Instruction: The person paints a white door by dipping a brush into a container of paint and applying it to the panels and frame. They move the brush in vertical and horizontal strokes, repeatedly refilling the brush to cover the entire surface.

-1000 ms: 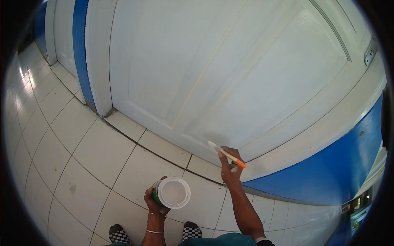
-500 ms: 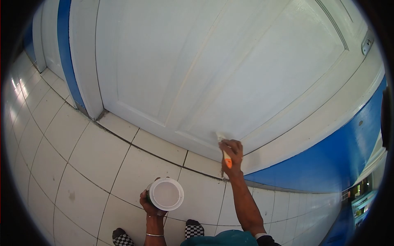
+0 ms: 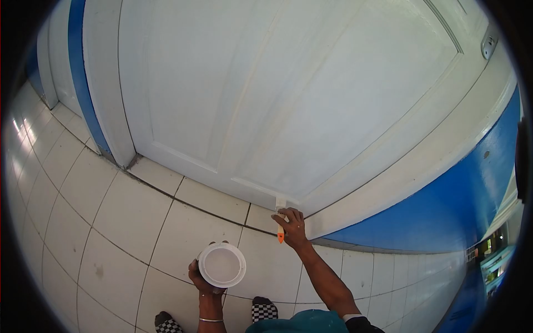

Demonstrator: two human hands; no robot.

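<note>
My right hand [image 3: 292,226] is closed around the handle of a paintbrush [image 3: 281,237], which has an orange tip. The brush's pale bristles touch the bottom part of a white panelled door [image 3: 333,111], near its lower right corner. Lower down, my left hand [image 3: 202,277] grips a round white tub [image 3: 202,265] from its left side, fingers wrapped around it. A pale, whitish liquid shows inside the tub. Most of the left fingers are hidden behind it.
White door frame [image 3: 377,183] and blue wall [image 3: 444,200] run along the right. A metal lock plate [image 3: 488,43] sits at the upper right. Pale floor tiles [image 3: 122,233] lie below the door, with my feet in checkered footwear [image 3: 264,311] at the bottom.
My right hand has moved left and slightly down with the paintbrush, which now points more upright against the door's bottom part. The left hand and tub stay nearly still.
</note>
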